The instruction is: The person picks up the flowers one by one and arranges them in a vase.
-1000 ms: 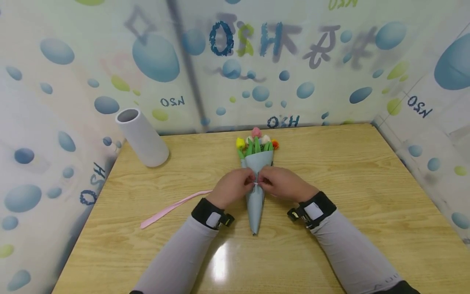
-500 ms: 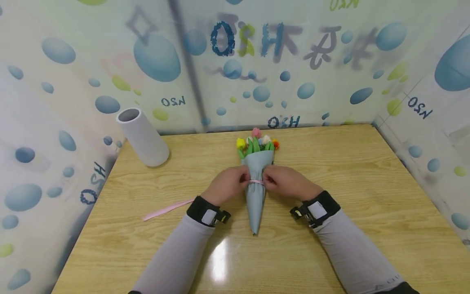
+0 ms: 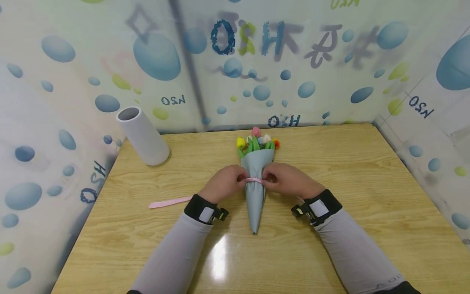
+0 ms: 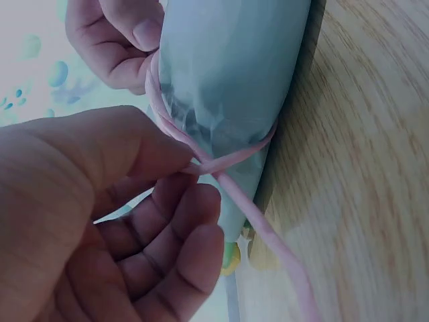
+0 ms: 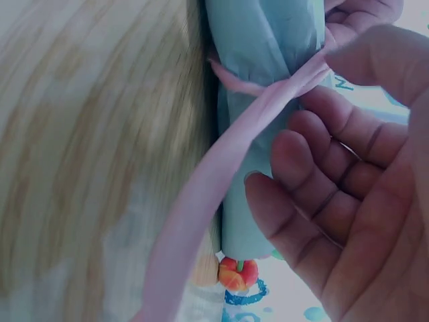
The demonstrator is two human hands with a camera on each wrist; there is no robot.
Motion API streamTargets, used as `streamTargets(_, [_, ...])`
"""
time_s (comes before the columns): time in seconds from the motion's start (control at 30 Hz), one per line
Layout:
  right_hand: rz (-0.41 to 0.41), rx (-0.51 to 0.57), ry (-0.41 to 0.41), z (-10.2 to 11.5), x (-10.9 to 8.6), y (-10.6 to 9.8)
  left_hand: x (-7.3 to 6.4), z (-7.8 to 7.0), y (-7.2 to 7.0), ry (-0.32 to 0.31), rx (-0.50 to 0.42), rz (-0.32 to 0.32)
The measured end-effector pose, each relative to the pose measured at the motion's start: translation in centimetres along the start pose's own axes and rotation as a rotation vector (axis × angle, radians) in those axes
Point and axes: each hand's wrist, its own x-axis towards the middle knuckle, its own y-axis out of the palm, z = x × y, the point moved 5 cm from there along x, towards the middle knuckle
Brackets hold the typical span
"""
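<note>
A bouquet in pale blue wrapping paper [image 3: 254,206] lies on the table, its tip toward me. Yellow, pink, white and orange flowers [image 3: 256,132] with green leaves stick out of its far end. Around the paper's middle runs a pink ribbon [image 3: 253,179], which crosses itself in the left wrist view [image 4: 231,159]. My left hand [image 3: 225,184] pinches the ribbon at the bouquet's left side between thumb and index finger. On the other side, my right hand [image 3: 292,180] pinches it likewise, other fingers loosely curled. A ribbon tail [image 5: 194,201] hangs past the right hand.
A white cylindrical vase [image 3: 144,136] stands upright at the table's back left. Another ribbon tail [image 3: 169,203] lies on the wood left of my left wrist. Patterned cloth [image 3: 304,90] hangs behind the wooden table [image 3: 367,171] and along its sides.
Both hands have moved apart, from close together over the paper to its two sides. The ribbon band between them now shows, and the left tail has shifted and shows less length.
</note>
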Motion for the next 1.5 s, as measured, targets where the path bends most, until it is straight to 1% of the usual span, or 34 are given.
streamTargets(0.13, [-0.001, -0.009, -0.047, 0.7, 0.2, 0.1, 0.0, -0.1, -0.1, 0.013, -0.022, -0.009])
streamTargets(0.27, [-0.010, -0.009, -0.064, 1.0, 0.2, 0.0, 0.0, -0.2, 0.0, 0.010, -0.115, 0.002])
streamTargets(0.33, [-0.021, 0.020, -0.066, 1.0, 0.2, 0.0, 0.0, -0.3, 0.1, 0.007, -0.170, 0.014])
streamTargets(0.4, [-0.032, 0.084, -0.074, 1.0, 0.2, 0.1, 0.0, -0.3, 0.3, 0.006, -0.206, 0.024])
streamTargets(0.47, [-0.040, 0.169, -0.090, 0.9, 0.2, 0.3, 0.0, -0.3, 0.4, 0.006, -0.231, 0.025])
streamTargets(0.6, [-0.040, 0.321, -0.106, 0.7, 0.1, 0.8, 0.0, -0.3, 0.5, 0.002, -0.244, 0.011])
streamTargets(0.7, [-0.038, 0.424, -0.088, 0.5, -0.2, 0.8, -0.3, -0.2, 0.2, -0.007, -0.257, -0.017])
streamTargets(0.77, [-0.043, 0.478, -0.073, 0.5, -0.5, 0.6, -0.6, -0.1, -0.1, -0.007, -0.269, -0.047])
streamTargets(0.87, [-0.059, 0.513, -0.069, 0.3, -0.9, 0.0, -1.1, 0.3, -0.7, 0.001, -0.292, -0.112])
streamTargets(0.97, [-0.078, 0.530, -0.062, 0.0, -1.5, -0.7, -1.8, 0.9, -1.4, -0.001, -0.312, -0.181])
streamTargets(1.17, [-0.125, 0.700, -0.006, -1.4, -3.3, -2.2, -3.8, 2.3, -3.3, -0.037, -0.360, -0.288])
streamTargets(1.23, [-0.148, 0.714, 0.010, -1.9, -4.0, -2.8, -4.6, 2.7, -4.1, -0.056, -0.370, -0.317])
streamTargets(1.37, [-0.185, 0.665, 0.034, -3.0, -5.7, -4.0, -6.5, 3.7, -5.9, -0.099, -0.363, -0.349])
streamTargets(1.5, [-0.204, 0.582, 0.065, -4.3, -7.4, -5.0, -8.8, 5.5, -7.6, -0.141, -0.330, -0.372])
